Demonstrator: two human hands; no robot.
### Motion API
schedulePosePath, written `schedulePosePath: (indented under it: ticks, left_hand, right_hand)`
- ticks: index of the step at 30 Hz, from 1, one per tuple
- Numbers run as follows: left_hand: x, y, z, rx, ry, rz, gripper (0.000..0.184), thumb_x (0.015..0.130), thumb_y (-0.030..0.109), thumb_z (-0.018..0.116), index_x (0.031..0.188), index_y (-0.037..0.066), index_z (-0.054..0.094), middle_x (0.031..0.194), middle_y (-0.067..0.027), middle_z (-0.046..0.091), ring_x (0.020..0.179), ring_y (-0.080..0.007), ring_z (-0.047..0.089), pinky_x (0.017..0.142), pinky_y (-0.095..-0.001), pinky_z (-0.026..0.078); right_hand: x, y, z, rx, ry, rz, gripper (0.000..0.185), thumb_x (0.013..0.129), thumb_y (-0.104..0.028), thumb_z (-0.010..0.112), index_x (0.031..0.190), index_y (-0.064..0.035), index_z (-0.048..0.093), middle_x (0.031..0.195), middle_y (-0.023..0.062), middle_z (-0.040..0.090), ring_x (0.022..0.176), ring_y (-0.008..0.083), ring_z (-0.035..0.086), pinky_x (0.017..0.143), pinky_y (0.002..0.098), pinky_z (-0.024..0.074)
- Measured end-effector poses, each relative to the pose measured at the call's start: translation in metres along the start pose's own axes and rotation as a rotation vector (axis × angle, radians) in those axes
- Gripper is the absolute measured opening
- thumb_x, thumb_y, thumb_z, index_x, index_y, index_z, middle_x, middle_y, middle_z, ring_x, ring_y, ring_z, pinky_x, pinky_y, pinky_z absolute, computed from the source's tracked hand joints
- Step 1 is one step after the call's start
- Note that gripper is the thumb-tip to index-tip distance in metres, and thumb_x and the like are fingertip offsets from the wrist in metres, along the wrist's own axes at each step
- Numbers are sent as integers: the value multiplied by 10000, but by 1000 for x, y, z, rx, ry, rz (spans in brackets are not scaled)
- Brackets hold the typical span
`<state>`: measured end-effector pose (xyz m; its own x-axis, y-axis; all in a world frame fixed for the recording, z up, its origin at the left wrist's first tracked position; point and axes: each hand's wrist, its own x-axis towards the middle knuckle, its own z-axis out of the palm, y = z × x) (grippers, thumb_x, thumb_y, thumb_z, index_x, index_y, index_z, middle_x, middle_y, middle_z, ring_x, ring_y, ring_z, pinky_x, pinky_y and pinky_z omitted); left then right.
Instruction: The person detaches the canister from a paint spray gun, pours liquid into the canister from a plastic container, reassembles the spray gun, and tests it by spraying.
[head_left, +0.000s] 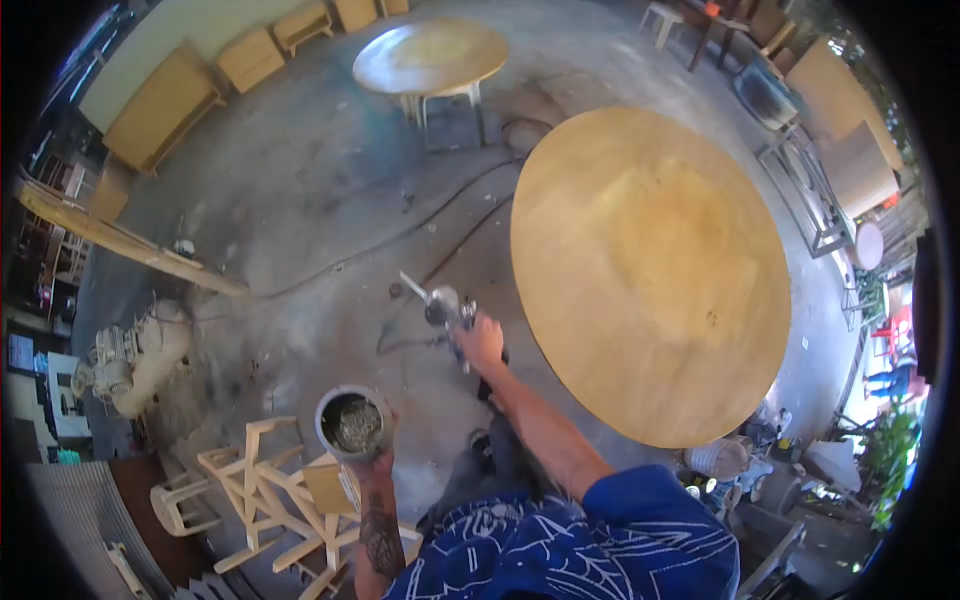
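Note:
My left hand [382, 455] holds a grey round container [352, 424] from its right side and below; its open top shows a speckled, greyish content. My right hand [482, 345] is closed round a metal spray gun [447, 308] with a silver cup, and a light-coloured stick or tube points up-left from it. To the right of the gun stands a large round wooden tabletop [650, 270], apart from both hands. A dark hose [400, 235] runs over the floor beyond the gun.
Wooden chair frames [262, 490] lie at the lower left. A second round table [432, 55] stands farther back. Machinery [130, 360] is on the left, with a wooden beam [130, 240] above it. Cabinets [160, 110] line the back wall.

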<state>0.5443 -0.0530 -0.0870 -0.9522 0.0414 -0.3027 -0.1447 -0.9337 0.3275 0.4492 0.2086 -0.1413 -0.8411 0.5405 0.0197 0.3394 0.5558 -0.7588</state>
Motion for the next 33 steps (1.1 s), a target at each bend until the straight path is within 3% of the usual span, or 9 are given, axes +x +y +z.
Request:
schedulePosePath:
  ticks: [4, 15, 18, 26, 33]
  left_hand:
    - [59, 9, 33, -116, 175, 80, 578, 876, 572, 495, 1321, 207, 542, 1319, -79, 565, 1206, -357, 527, 997, -670, 353]
    - [199, 5, 128, -6, 39, 125, 650, 853, 617, 492, 1360, 210, 515, 1390, -70, 519, 1294, -366, 450, 1044, -685, 271]
    - [244, 2, 154, 5, -17, 100, 773, 843, 550, 584, 1458, 136, 367, 1468, -193, 389, 1312, -411, 410, 1054, -585, 351]
    - [404, -9, 240, 104, -154, -180, 756, 855, 563, 532, 1444, 112, 390, 1438, -179, 432, 1291, -400, 439, 1053, -573, 366]
    - [566, -85, 362, 240, -327, -430, 749, 865, 574, 486, 1432, 91, 409, 1412, -168, 469, 1272, -391, 464, 1051, -563, 380]
  right_hand:
    - [114, -53, 9, 12, -128, 74, 402, 721, -338, 701, 887, 23, 639, 917, 249, 675, 882, 436, 651, 783, 509, 519]
    - [343, -92, 21, -106, -123, 309, 370, 740, -283, 661, 928, 34, 685, 948, 248, 687, 928, 397, 674, 825, 473, 539]
    - [394, -87, 15, -169, -72, 365, 333, 770, -260, 665, 965, 10, 681, 972, 221, 694, 924, 378, 681, 802, 456, 549]
    - [535, -74, -32, -221, 166, 510, 277, 804, -209, 600, 940, 17, 683, 978, 218, 695, 955, 384, 675, 839, 458, 540]
    - [668, -41, -100, -312, 277, 558, 258, 823, -207, 578, 912, 10, 685, 971, 206, 698, 960, 376, 675, 831, 466, 542]
